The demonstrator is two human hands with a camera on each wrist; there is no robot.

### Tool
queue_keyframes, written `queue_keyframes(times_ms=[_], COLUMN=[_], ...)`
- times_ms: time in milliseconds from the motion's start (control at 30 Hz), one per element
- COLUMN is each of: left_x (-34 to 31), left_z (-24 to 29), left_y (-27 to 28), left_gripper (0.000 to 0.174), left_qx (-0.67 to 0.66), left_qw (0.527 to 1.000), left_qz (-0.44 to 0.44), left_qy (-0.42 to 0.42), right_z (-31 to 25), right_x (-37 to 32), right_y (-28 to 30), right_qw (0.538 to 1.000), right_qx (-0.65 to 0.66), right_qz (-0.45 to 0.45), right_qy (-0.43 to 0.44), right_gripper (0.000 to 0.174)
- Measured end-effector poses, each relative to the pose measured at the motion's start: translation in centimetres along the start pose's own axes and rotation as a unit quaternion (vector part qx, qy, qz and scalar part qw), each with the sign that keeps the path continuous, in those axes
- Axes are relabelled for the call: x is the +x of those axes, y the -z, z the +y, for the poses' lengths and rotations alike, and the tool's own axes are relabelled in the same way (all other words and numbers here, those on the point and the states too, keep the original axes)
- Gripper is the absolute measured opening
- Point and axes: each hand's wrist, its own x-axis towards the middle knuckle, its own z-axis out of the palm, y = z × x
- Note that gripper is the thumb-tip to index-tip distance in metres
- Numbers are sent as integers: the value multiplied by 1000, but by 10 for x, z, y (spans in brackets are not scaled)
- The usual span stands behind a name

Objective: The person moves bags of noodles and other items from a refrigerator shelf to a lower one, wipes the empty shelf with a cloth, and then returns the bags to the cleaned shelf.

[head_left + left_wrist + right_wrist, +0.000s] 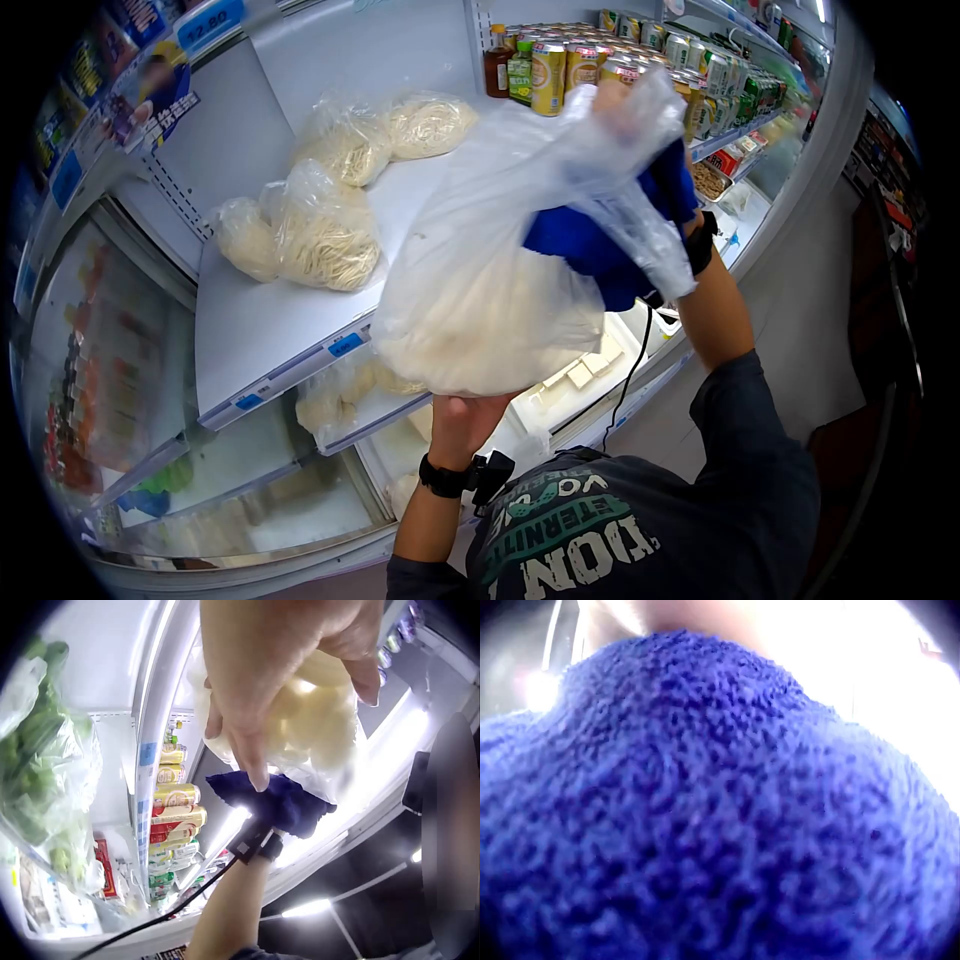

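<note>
One big clear bag of noodles [470,300] fills frame centre, held up in front of white shelf [260,330]. Blue cloth [590,245] lies against its upper right side. Left hand [465,425] is underneath, palm up, fingers spread, cupping the bottom. Right hand [625,110] is buried behind cloth and plastic; grip can't be told.

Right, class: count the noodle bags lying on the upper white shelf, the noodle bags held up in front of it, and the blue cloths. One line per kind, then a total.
Noodle bags on the shelf: 4
Held noodle bag: 1, resting on the left hand
Blue cloth: 1
Total: 6
</note>
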Motion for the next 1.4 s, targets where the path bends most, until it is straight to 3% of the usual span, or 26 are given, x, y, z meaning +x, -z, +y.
queue_keyframes(times_ms=[33,67,200,267,367,400,433,567,667,767,833,867,967,1000,1067,1100,1167,1200,1400], left_x=[-4,-6,-16,-22,-35,-37,-39,-48,-48,-50,-51,-53,-59,-63,-74,-80,-89,-91,-118], left_z=[0,-1,2,0,-2,4,6,6,4,5,18,21,7,0,-20,-29,-41,-46,-74], left_y=[3,8,16,14,9,3,2,11,14,18,25,34,50,61,89,97,109,112,130], left_gripper=[92,90,78,68,62,65,65,73,74,76,78,79,59,59,46,46,34,29,30], left_qx=[34,-36,-5,177,216,321,322,435,452,395,335,273,-14,-15,68,68,291,340,509], left_qw=[999,999,996,969,953,920,919,880,869,898,931,954,993,993,949,948,902,889,806], left_qz=[1,-1,28,119,169,184,185,139,107,124,146,115,99,89,294,290,288,272,233], left_qy=[-20,-35,-89,-123,-131,-129,-135,-133,-172,-151,9,46,56,75,96,110,140,141,190], right_z=[-10,-10,-11,-9,-3,0,2,20,16,0,-2,1,-14,-12,-6,5,14,16,22], right_x=[-1,-1,-16,-27,-38,-41,-44,-54,-53,-59,-68,-69,-85,-92,-108,-120,-139,-146,-179], right_y=[3,7,16,17,16,15,13,14,13,0,2,4,-19,-27,-38,-40,-45,-46,-53], right_qw=[992,988,984,981,979,982,982,968,972,977,979,980,948,943,927,932,927,929,931], right_qx=[93,109,111,111,116,74,32,101,96,59,40,-17,-53,-84,-88,-86,-65,-64,-18], right_qz=[-26,-30,-32,-33,-39,-18,3,28,-9,-8,-57,-125,-205,-232,-264,-256,-242,-244,-237], right_qy=[-87,-104,-135,-153,-164,-174,-185,-230,-215,-203,-190,-155,-239,-224,-253,-242,-279,-271,-277], right_gripper=[19,19,21,21,23,23,23,21,20,19,20,22,17,19,15,13,13,14,14])
